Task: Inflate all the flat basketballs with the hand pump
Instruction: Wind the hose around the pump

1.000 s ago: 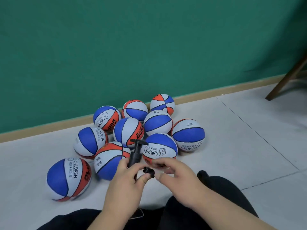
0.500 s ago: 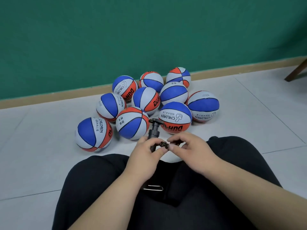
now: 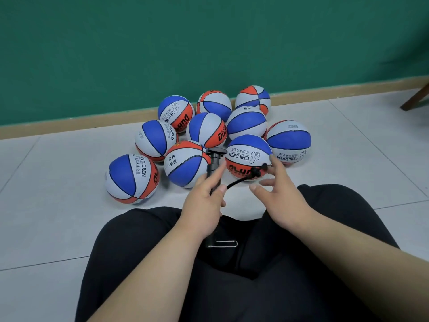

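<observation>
Several blue, white and orange basketballs lie in a cluster on the floor by the wall; the nearest one [image 3: 248, 156] sits just beyond my hands. My left hand [image 3: 204, 205] grips the barrel of the black hand pump [image 3: 214, 162], index finger stretched along it; the T-handle points up and the metal foot rests on my lap. The pump's thin black hose [image 3: 241, 180] arcs out to the right. Its knobbed end touches the index finger of my right hand [image 3: 281, 194], whose fingers are spread and fairly straight, thumb apart from the hose.
I sit on the pale tiled floor [image 3: 58, 217] with my legs in black trousers [image 3: 232, 287] in front. A green wall with a wooden skirting board [image 3: 69, 124] stands behind the balls. A wooden chair leg [image 3: 415, 101] shows at the far right.
The hose end, pinched between both hands before, has swung out to the right. My right hand has opened and moved right. The camera has tilted down.
</observation>
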